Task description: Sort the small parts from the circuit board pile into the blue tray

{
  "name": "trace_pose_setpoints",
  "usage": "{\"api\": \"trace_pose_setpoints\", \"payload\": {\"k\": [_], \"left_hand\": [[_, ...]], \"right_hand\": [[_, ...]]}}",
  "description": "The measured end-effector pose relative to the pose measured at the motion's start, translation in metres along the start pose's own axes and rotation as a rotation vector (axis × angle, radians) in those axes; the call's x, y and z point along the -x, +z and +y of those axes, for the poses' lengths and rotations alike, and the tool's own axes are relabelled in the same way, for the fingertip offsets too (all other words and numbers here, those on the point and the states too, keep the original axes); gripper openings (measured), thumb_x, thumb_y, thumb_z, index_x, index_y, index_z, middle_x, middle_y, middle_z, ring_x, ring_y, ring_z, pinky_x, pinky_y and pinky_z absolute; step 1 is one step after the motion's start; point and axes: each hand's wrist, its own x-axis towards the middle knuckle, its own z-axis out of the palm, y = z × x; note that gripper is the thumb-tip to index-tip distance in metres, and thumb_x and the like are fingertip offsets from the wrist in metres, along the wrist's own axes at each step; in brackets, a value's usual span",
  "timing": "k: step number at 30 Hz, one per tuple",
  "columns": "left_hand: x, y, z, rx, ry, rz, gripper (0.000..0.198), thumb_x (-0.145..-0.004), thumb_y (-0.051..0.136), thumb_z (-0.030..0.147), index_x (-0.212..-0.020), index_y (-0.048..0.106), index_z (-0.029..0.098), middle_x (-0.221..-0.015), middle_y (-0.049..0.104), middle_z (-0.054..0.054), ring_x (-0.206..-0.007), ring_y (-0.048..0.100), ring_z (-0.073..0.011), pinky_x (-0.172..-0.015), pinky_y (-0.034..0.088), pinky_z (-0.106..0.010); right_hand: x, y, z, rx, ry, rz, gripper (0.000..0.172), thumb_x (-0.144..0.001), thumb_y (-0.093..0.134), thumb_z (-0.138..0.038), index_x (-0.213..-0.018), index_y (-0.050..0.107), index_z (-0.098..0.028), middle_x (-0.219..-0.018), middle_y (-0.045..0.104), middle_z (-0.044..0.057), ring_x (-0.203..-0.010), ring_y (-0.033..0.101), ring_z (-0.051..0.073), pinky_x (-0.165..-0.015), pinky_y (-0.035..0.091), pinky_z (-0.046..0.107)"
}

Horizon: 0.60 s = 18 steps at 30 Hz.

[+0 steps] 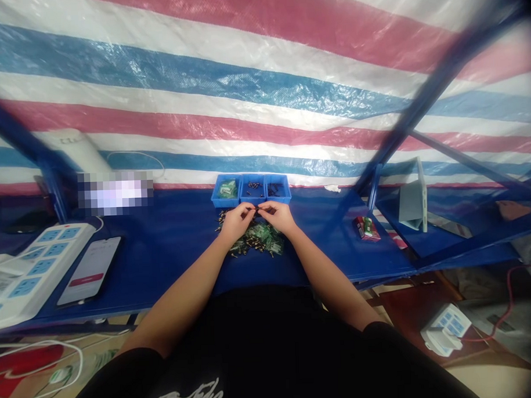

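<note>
My left hand (238, 221) and my right hand (278, 216) meet above the table, fingertips pinched together. Between them is a small dark part (256, 208), too small to name and mostly covered by the fingers. Just below the hands lies a pile of small dark-and-brass pieces and clear greenish pieces (260, 238). Right behind the fingers stand three joined blue bins. The left bin (216, 196) has clear green pieces in it, the middle bin (252, 198) a few small dark-and-brass parts, and the right bin (284, 197) small dark pieces.
On the blue table (171, 249), a phone (91, 269) and a white power strip (45, 259) lie at the left. A small red box (366, 228) sits at the right beside a blue metal frame (398, 130). Striped plastic sheeting (244, 78) hangs behind.
</note>
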Motion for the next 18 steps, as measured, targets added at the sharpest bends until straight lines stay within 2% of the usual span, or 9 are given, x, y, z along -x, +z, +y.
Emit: {"api": "trace_pose_setpoints", "payload": {"k": [10,18], "left_hand": [[0.0,0.0004,-0.001,-0.008,0.001,0.013,0.021,-0.088,0.053,0.038,-0.098,0.064,0.022,-0.068,0.063,0.003,-0.062,0.057,-0.0121,-0.064,0.043,-0.024],[0.0005,-0.0007,0.0015,0.002,-0.028,-0.021,0.024,-0.09,0.05,0.041,-0.099,0.062,0.022,-0.071,0.065,0.002,-0.064,0.059,-0.0132,-0.064,0.044,-0.024]], "right_hand": [[0.001,-0.001,-0.0018,0.006,-0.002,-0.022,0.022,-0.079,0.067,-0.032,-0.097,0.072,-0.02,-0.091,0.074,0.006,-0.081,0.069,0.018,-0.071,0.054,0.029],[0.001,-0.0014,-0.0042,0.012,0.004,-0.019,0.022,-0.079,0.066,-0.033,-0.096,0.072,-0.02,-0.089,0.074,0.005,-0.08,0.069,0.018,-0.071,0.054,0.029]]}}
